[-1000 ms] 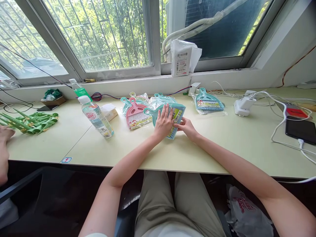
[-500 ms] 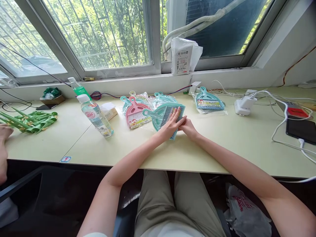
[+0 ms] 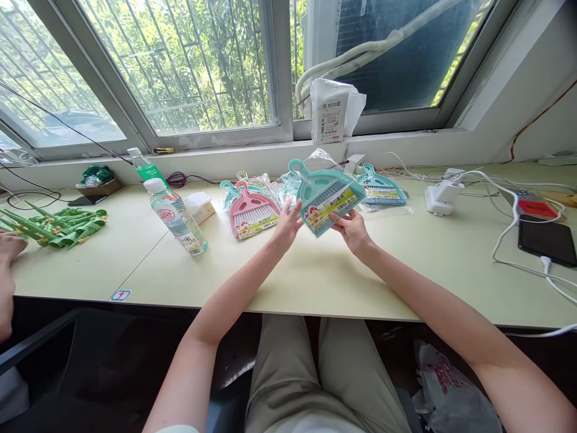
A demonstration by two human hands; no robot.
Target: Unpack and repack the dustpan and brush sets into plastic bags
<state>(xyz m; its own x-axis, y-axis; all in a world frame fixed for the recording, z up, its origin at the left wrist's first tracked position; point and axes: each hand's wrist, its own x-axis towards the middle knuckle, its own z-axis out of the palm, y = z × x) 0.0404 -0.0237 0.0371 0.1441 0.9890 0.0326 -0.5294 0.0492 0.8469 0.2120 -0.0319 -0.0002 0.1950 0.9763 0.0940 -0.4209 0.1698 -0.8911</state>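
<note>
A teal dustpan and brush set (image 3: 331, 195) with a yellow label is raised above the table, tilted, its handle up and to the left. My right hand (image 3: 356, 233) pinches its lower right edge. My left hand (image 3: 288, 225) is open beside its left edge, fingers spread; whether a fingertip touches it I cannot tell. Left of my left hand lies a pink dustpan and brush set (image 3: 252, 210), with a teal handle (image 3: 229, 191) showing behind it. Another teal dustpan and brush set (image 3: 381, 187) in clear wrap lies behind the raised one to the right. Clear wrap (image 3: 288, 185) partly hides what lies behind.
Two bottles, a clear one (image 3: 175, 218) and a green-labelled one (image 3: 146, 167), stand left beside a tissue pack (image 3: 198, 207). Green stalks (image 3: 58, 225) lie near another person's hand (image 3: 11, 245). A white power adapter (image 3: 439, 198), cables and a phone (image 3: 546, 239) occupy the right.
The dustpan and brush set has turned, its handle now pointing up, and moved right. My left hand has come off its face and moved left; my right hand still grips it.
</note>
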